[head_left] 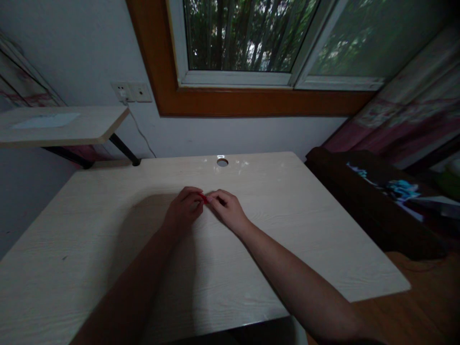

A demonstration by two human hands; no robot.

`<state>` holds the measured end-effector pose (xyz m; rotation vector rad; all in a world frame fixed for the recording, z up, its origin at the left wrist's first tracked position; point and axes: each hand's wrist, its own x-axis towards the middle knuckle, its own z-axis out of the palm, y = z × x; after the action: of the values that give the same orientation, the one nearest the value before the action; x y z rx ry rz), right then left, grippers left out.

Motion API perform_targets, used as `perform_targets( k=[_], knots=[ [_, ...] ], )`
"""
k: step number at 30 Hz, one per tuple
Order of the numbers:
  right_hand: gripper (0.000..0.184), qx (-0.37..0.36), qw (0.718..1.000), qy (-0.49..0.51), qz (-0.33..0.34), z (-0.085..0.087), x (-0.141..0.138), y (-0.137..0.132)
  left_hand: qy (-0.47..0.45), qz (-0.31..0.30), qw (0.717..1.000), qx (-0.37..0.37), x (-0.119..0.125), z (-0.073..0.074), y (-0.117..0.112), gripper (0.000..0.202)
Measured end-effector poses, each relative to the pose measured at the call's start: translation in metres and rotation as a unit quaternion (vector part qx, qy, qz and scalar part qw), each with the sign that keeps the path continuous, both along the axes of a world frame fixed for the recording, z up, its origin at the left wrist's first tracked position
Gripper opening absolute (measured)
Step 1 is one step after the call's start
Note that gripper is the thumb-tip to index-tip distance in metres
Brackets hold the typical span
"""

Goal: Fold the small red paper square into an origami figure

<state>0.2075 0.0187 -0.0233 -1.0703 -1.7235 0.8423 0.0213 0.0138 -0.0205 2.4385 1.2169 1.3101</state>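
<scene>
Between my two hands, over the far middle of the pale wooden desk [273, 268], is a small flat red piece [204, 198]; too little of it shows to tell its kind. My left hand [185, 208] pinches its left end between thumb and fingers. At the other end, the thumb and fingertips of my right hand [227, 207] are closed on the same piece. The fingers cover most of it. Both hands are low over the desk top, and a soft shadow falls to their left.
A round cable hole [222, 163] lies near the desk's back edge. At the left, a raised shelf [104, 122] on black legs holds a sheet of paper [46, 120]. A cord [140, 132] hangs from the wall socket [131, 92]. Dark furniture with cloth stands at the right.
</scene>
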Motion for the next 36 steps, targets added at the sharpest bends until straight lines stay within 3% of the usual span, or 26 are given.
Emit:
perform_targets(
  k=[18,25,36],
  knots=[
    [0.024,-0.026,0.999,0.032,0.027,-0.0023,0.0037,0.0035,-0.025,-0.004,1.0,-0.004,0.0008,0.0015,-0.0002,0.007],
    [0.023,-0.023,0.999,0.032,0.006,-0.0052,0.0031,0.0031,-0.027,0.003,1.0,-0.006,0.0019,0.002,-0.0008,0.008],
    [0.02,-0.069,0.992,0.109,0.005,-0.0084,-0.0009,0.0017,-0.026,-0.001,1.0,-0.001,0.0023,0.0018,0.0,0.006]
  ],
)
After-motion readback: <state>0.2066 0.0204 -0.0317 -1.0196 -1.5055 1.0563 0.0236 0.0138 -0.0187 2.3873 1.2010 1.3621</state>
